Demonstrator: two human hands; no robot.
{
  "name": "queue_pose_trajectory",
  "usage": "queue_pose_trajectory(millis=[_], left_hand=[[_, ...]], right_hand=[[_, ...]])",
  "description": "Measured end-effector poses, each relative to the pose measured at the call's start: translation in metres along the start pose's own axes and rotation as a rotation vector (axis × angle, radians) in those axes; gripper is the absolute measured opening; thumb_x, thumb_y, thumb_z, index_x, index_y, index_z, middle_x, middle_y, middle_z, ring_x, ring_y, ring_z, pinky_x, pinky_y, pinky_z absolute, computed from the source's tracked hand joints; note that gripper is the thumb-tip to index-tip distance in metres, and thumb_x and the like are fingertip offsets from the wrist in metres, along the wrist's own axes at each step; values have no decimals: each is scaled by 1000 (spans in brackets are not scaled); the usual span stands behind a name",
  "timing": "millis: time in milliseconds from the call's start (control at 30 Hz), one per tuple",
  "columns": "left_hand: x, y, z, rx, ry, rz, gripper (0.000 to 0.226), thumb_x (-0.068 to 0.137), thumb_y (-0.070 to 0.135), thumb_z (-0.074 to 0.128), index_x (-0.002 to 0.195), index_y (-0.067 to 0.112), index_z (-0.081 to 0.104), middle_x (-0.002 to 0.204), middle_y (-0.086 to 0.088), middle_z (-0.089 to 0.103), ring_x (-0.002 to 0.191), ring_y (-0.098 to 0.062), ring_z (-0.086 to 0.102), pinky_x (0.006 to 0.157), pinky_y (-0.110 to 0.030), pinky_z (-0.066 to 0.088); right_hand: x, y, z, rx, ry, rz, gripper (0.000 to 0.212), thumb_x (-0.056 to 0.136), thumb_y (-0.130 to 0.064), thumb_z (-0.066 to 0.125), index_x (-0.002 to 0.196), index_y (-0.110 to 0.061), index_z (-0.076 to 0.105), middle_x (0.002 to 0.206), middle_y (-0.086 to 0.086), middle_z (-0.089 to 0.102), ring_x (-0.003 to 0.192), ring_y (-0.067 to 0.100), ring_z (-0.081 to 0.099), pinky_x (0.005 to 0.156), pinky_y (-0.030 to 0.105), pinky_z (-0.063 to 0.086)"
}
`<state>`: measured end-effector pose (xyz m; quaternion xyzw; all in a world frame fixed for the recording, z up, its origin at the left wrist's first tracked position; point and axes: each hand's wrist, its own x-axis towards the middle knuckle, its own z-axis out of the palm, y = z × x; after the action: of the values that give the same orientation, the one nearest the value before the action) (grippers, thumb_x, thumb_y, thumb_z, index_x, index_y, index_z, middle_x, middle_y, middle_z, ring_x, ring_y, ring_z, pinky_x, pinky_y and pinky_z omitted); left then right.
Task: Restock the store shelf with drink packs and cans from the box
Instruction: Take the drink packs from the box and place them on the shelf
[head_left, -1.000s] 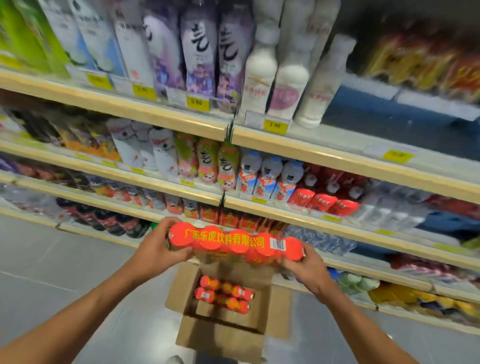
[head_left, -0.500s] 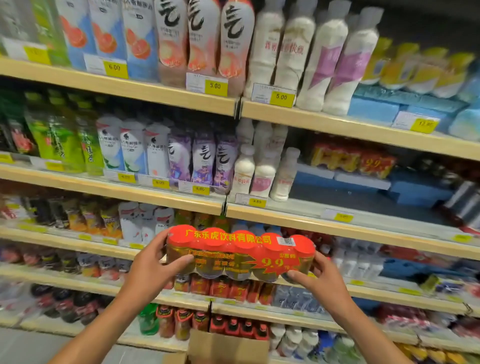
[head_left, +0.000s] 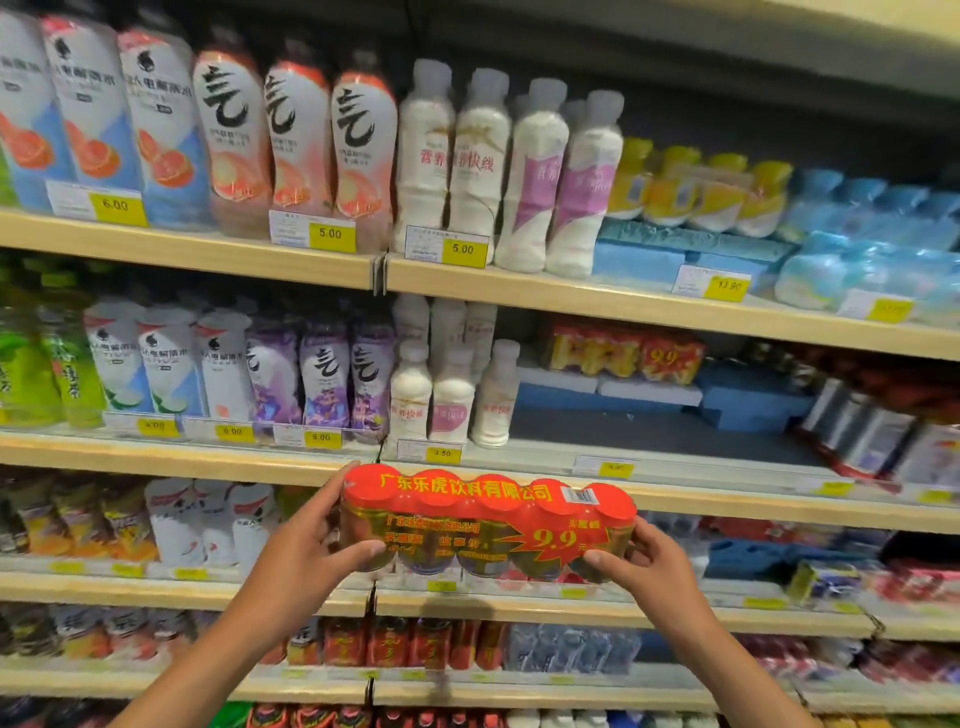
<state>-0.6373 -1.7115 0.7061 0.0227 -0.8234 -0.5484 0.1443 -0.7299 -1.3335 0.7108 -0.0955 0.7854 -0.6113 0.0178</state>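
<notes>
Both your arms reach up and forward from the lower frame edge, forearms bare, converging toward the centre. Your left hand (head_left: 298, 551) is clamped on the left end of the drink pack (head_left: 488, 525): thumb across its front face, fingers wrapped behind. Your right hand (head_left: 641, 564) grips the right end, thumb pressed on the lower front, fingers curled around the far side. Both wrists are slightly extended, at roughly equal height.

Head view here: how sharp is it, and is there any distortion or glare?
Head view: the red drink pack and both hands, left hand and right hand, are fairly sharp; shelf edges bow from the wide lens; right-side stock smears with blur; no strong glare.
</notes>
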Motion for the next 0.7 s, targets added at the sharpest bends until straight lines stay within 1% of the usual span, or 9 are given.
queue_pose_trajectory(millis=[67,133,233,300,367,467,533,633,700], left_hand=[[15,12,22,-45,-16,-9,91,69,51,79,138,72,24,124,34,60,114,5,59,102,-37,49],[33,25,47,-61,-9,8,88,71,41,81,135,72,30,122,28,64,115,3,60,102,-38,50],[64,47,85,-50,-11,40,86,77,27,83,134,71,35,128,28,61,124,-1,56,108,-41,45],[87,59,111,-38,-17,67,86,77,32,83,138,66,34,131,34,55,130,-2,50,110,-41,42],[108,70,131,-11,6,89,86,75,37,84,138,67,33,133,39,48,134,-6,43,111,-42,41],[139,85,162,62,46,121,85,75,42,83,140,63,34,134,29,54,132,-7,48,109,-43,44],[155,93,181,141,85,125,86,73,49,81,142,60,32,132,25,59,125,-5,54,101,-37,50],[176,99,208,155,140,67,95,70,55,81,150,46,31,144,16,52,131,-6,48,96,-29,45],[189,100,225,159,162,48,94,70,51,83,150,34,36,146,10,51,131,-7,46,94,-26,40]], right_hand=[[15,1,-25,-13,10,-7,46,69,-24,87,112,-27,70,102,-8,78,96,6,72,83,26,56],[30,3,-53,-12,18,-10,44,72,-19,87,113,-23,70,103,-5,78,97,10,73,86,30,56],[55,3,-96,-46,37,-45,41,74,-18,87,111,-25,71,102,-7,78,94,7,73,74,19,57],[74,5,-125,-46,45,-80,44,74,-13,86,113,-26,70,104,-6,77,92,7,73,67,17,57],[95,6,-150,-60,58,-122,53,74,-6,85,121,-23,66,108,-5,77,96,8,73,73,18,57],[123,8,-185,-99,93,-169,58,73,-1,85,123,-21,64,109,-4,77,99,7,72,77,16,56],[140,10,-205,-146,112,-187,57,72,-3,87,122,-22,65,107,-5,77,98,8,72,81,21,57],[165,13,-229,-202,115,-189,57,71,-9,89,122,-20,66,107,-4,77,100,13,72,89,33,56],[180,16,-242,-236,115,-184,57,71,-13,89,122,-22,65,109,-7,76,99,10,71,88,32,55]])
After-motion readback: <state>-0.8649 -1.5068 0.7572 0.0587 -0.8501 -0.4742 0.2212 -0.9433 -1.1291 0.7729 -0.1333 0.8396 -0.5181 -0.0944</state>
